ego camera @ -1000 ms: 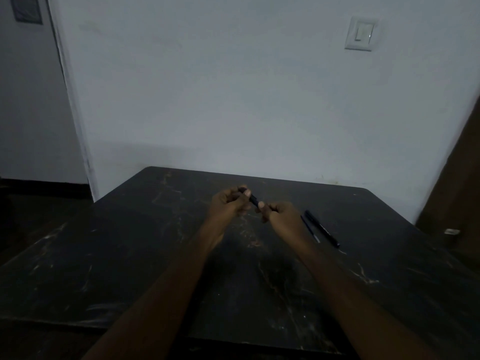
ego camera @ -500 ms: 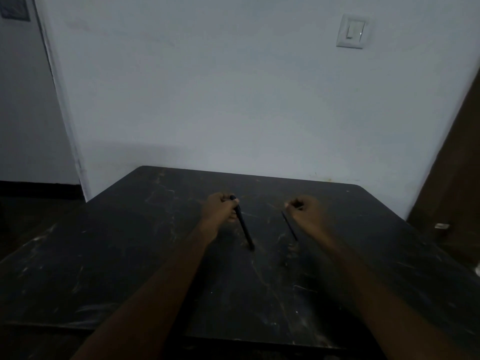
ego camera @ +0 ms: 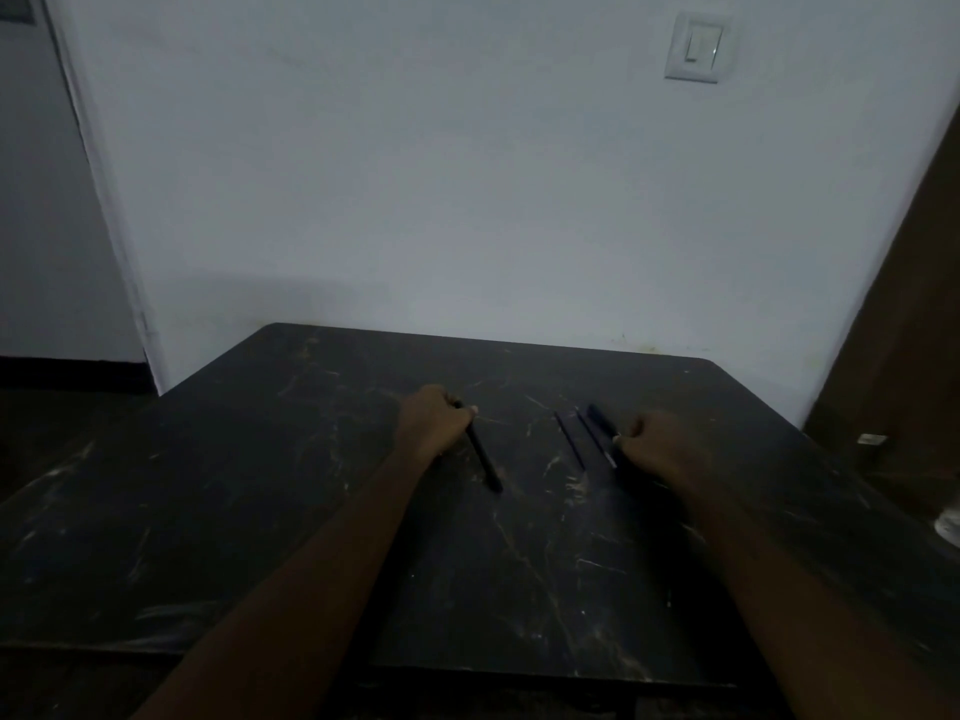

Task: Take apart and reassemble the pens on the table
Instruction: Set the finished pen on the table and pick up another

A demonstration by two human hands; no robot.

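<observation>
My left hand (ego camera: 434,423) grips the top of a dark pen barrel (ego camera: 485,462), whose tip rests on the black table (ego camera: 311,511). To its right a thin ink refill (ego camera: 569,441) lies loose on the table. A second thin refill (ego camera: 596,438) lies just beside it. A whole dark pen (ego camera: 601,420) lies next to that. My right hand (ego camera: 660,449) is curled over this pen's near end, its fingertips closed on it. The rest of the pen is hidden under the hand.
The table stands against a white wall with a light switch (ego camera: 698,46). A brown door or panel (ego camera: 909,330) is at the right. A pale object (ego camera: 948,522) shows at the table's right edge.
The pen was pulled apart into barrel and refill. My right hand laid the refill on the table and moved right onto the whole pen. My left hand lowered the barrel.
</observation>
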